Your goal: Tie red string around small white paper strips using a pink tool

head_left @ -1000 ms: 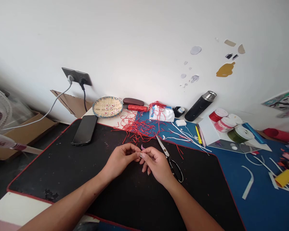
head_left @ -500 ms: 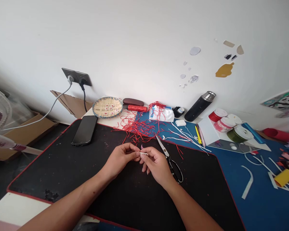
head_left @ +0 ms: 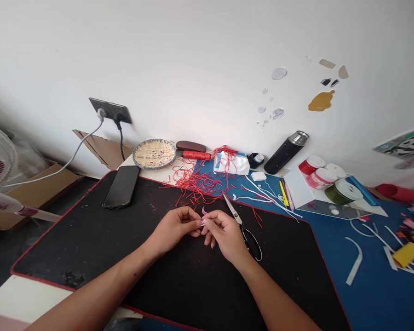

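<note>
Over the black mat [head_left: 179, 285], my left hand [head_left: 177, 227] and my right hand [head_left: 225, 233] meet with fingertips together. Both pinch a small white strip [head_left: 203, 223], mostly covered by the fingers; its kind I cannot make out. A thin curved purple piece [head_left: 204, 211] sticks up above the right fingertips, and its lower end is hidden. Black-handled scissors [head_left: 239, 219] lie beside my right hand, with the blades pointing away. Just beyond my hands spreads a loose heap of red cord pieces [head_left: 200, 184].
A phone [head_left: 122, 187] lies at the mat's left. Along the wall are a woven basket [head_left: 154, 154], a red thread spool [head_left: 196, 155] and a black flask [head_left: 285, 152]. To the right stand spools of ribbon [head_left: 344, 191] on a white box, with paper strips [head_left: 354, 263] nearby.
My fingertips have closed further over the white strip, so less of it shows. The purple piece has tilted and sits slightly lower. Everything else lies as before.
</note>
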Demonstrator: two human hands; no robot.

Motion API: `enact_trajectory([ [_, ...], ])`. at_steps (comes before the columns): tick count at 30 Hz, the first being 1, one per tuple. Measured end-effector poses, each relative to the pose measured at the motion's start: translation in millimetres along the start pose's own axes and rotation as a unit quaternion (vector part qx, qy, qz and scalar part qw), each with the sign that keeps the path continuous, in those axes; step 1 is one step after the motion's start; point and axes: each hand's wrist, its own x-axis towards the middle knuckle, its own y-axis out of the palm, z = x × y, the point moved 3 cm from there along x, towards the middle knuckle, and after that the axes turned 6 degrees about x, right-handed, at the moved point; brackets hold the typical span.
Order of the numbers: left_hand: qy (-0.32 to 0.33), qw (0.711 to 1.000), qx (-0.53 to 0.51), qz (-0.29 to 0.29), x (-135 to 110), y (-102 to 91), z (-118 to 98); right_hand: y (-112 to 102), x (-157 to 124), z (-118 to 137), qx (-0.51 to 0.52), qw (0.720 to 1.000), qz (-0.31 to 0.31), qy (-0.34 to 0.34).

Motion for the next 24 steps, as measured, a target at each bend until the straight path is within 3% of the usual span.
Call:
enact_trajectory([
  [6,-0.036,0.998,-0.009,0.049,-2.8,4.2,0.6,-1.5,0.5,2.4,0.017,1.0,0.002,0.005],
  [12,-0.014,0.997,-0.018,0.068,-2.0,7.2,3.5,-1.1,0.4,1.1,0.015,1.0,0.006,0.007],
  [18,-0.014,0.997,-0.029,0.065,-2.5,8.5,2.9,-1.0,0.0,2.2,0.019,1.0,0.011,0.007],
  [24,-0.058,0.986,-0.152,0.013,-2.2,3.3,4.7,-3.9,1.0,5.7,0.047,0.999,0.006,0.01],
])
